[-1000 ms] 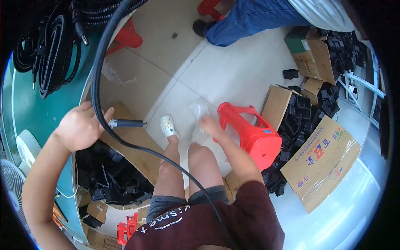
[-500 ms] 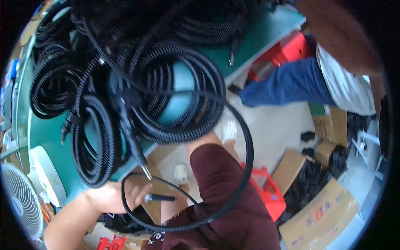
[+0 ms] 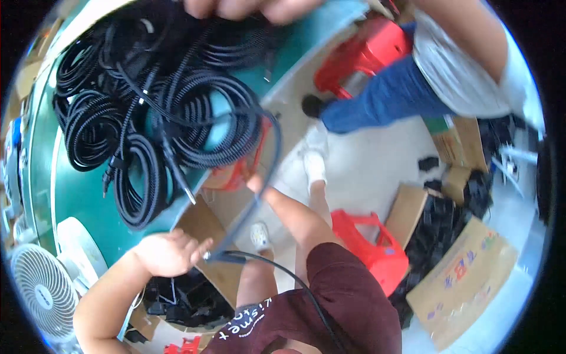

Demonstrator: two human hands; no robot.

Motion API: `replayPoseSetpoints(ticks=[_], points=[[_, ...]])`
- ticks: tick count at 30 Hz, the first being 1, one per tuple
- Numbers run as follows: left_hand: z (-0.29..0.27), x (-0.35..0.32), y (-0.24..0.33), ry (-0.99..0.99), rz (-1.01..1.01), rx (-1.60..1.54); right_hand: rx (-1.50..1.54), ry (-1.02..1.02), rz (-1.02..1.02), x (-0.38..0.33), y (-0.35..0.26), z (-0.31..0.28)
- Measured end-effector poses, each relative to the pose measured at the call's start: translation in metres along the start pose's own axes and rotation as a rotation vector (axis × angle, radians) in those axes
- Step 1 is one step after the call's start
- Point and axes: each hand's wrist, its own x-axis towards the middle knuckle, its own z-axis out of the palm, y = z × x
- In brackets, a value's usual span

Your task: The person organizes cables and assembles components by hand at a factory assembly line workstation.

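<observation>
Roughly 5 black cable coils (image 3: 147, 112), tabletop.

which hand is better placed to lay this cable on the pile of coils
Right, probably. The right hand is raised at the edge of the green table, beside the black cable coils. The left hand sits lower, off the table, fingers around the black cable.

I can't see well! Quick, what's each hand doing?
Left hand: closed on the black cable.
Right hand: touching the cable, grip cannot be told.
</observation>
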Motion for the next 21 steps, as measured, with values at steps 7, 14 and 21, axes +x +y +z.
replayPoseSetpoints(ticks=[7,14,21], points=[[0.017,-0.033,0.02,-0.061,-0.058,-0.011,1.006,0.207,0.02,-0.147,-0.029,0.005],[0.026,-0.04,0.017,0.046,-0.083,-0.129,0.276,0.37,0.047,-0.159,-0.017,-0.053],[0.035,-0.045,0.007,0.131,-0.039,-0.108,-0.255,0.196,0.217,-0.192,0.003,-0.114]])
